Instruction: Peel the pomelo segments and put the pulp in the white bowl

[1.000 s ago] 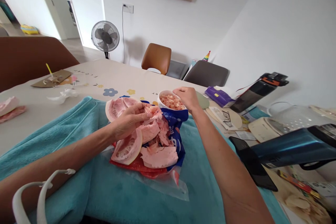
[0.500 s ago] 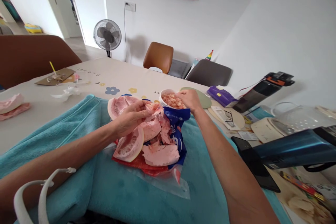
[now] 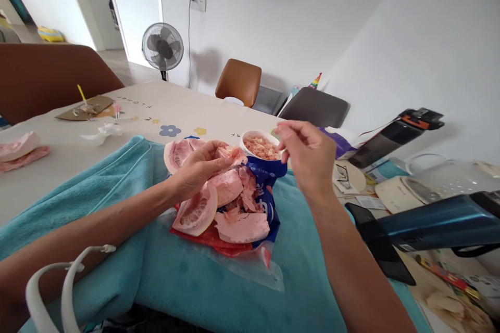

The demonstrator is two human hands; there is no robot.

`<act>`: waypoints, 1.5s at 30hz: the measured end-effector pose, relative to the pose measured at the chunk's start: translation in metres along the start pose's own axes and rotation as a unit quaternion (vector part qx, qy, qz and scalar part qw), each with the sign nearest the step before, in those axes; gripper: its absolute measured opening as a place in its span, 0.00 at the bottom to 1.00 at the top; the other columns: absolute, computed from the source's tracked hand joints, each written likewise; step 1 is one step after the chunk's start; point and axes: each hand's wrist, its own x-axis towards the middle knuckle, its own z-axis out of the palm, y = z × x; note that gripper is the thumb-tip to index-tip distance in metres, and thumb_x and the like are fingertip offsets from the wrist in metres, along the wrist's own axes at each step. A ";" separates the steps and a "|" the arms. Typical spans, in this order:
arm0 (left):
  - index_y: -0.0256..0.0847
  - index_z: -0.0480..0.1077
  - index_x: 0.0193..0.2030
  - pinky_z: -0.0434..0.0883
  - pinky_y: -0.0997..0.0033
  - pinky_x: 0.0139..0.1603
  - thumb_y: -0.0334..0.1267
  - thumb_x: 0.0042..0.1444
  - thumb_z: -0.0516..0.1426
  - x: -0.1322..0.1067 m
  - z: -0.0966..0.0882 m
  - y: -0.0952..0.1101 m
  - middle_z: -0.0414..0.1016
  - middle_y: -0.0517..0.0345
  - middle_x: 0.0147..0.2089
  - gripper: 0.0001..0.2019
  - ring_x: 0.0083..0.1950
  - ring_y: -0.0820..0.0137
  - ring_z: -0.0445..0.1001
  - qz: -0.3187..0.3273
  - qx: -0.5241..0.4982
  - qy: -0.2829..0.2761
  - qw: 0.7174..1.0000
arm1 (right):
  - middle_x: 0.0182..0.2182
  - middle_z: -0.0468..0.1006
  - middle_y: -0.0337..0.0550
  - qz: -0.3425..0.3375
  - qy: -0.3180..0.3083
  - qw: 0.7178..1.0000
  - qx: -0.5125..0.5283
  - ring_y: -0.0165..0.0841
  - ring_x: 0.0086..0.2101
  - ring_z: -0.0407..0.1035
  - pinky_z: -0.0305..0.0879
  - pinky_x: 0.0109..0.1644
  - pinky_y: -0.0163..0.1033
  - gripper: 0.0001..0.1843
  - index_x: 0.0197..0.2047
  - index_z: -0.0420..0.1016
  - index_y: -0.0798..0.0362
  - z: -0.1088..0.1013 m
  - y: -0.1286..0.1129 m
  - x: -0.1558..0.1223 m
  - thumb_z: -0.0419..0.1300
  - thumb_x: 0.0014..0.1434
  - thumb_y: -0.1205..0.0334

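Note:
My left hand is closed round a piece of pomelo flesh with torn membrane, above the pile of peel. My right hand is raised just right of the bowl, its fingers curled in a pinch; whether anything sits between the fingertips is hidden. A white bowl holds loose pink pomelo pulp. Below my left hand, thick pomelo rinds and scraps of membrane lie on a blue and red plastic bag.
A teal towel lies under the bag. To the right are a black phone, a blue bottle, a dark tumbler and glasses. More rind and a crumpled tissue sit at the left.
My right hand has lifted from the bowl's right side, coming up and nearer to me. My left hand stays over the rinds with the pomelo piece. The view has shifted slightly.

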 end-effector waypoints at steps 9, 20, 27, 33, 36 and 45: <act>0.42 0.71 0.45 0.70 0.71 0.45 0.35 0.51 0.66 -0.007 0.003 0.002 0.77 0.60 0.40 0.15 0.42 0.72 0.74 0.051 0.030 -0.051 0.997 | 0.23 0.73 0.35 0.168 -0.199 0.948 0.185 0.28 0.24 0.67 0.64 0.25 0.33 0.13 0.36 0.78 0.54 0.032 -0.008 -0.047 0.67 0.49 0.54; 0.41 0.71 0.45 0.69 0.69 0.49 0.34 0.50 0.65 -0.017 0.011 0.003 0.76 0.56 0.45 0.14 0.47 0.68 0.73 0.131 0.186 -0.005 0.974 | 0.20 0.69 0.34 0.115 -0.151 0.977 0.094 0.27 0.23 0.66 0.61 0.24 0.31 0.06 0.24 0.73 0.53 0.036 -0.015 -0.054 0.56 0.49 0.66; 0.40 0.74 0.44 0.70 0.72 0.43 0.39 0.50 0.66 -0.013 0.008 0.009 0.77 0.59 0.39 0.15 0.39 0.71 0.74 0.075 0.106 -0.033 0.991 | 0.15 0.64 0.30 0.193 -0.126 0.944 0.234 0.25 0.15 0.61 0.62 0.17 0.31 0.05 0.25 0.75 0.53 0.041 -0.017 -0.055 0.59 0.48 0.64; 0.34 0.77 0.37 0.73 0.74 0.40 0.43 0.49 0.67 -0.006 0.003 0.014 0.76 0.56 0.32 0.14 0.34 0.74 0.74 -0.103 -0.128 -0.121 0.979 | 0.13 0.63 0.30 0.218 -0.162 0.904 0.331 0.24 0.14 0.59 0.62 0.17 0.31 0.04 0.24 0.76 0.54 0.035 -0.022 -0.055 0.62 0.47 0.64; 0.32 0.78 0.38 0.74 0.75 0.39 0.43 0.51 0.66 -0.005 0.002 0.014 0.78 0.53 0.32 0.14 0.32 0.74 0.74 -0.142 -0.176 -0.154 0.962 | 0.15 0.67 0.32 0.218 -0.192 0.882 0.372 0.24 0.16 0.60 0.65 0.19 0.32 0.04 0.25 0.77 0.54 0.034 -0.020 -0.054 0.65 0.48 0.63; 0.34 0.77 0.35 0.75 0.71 0.39 0.42 0.50 0.66 -0.002 -0.003 0.010 0.76 0.56 0.31 0.12 0.33 0.72 0.74 -0.110 -0.154 -0.121 0.974 | 0.22 0.75 0.36 0.203 -0.183 0.892 0.361 0.27 0.23 0.68 0.69 0.26 0.34 0.11 0.33 0.81 0.53 0.033 -0.018 -0.052 0.70 0.48 0.55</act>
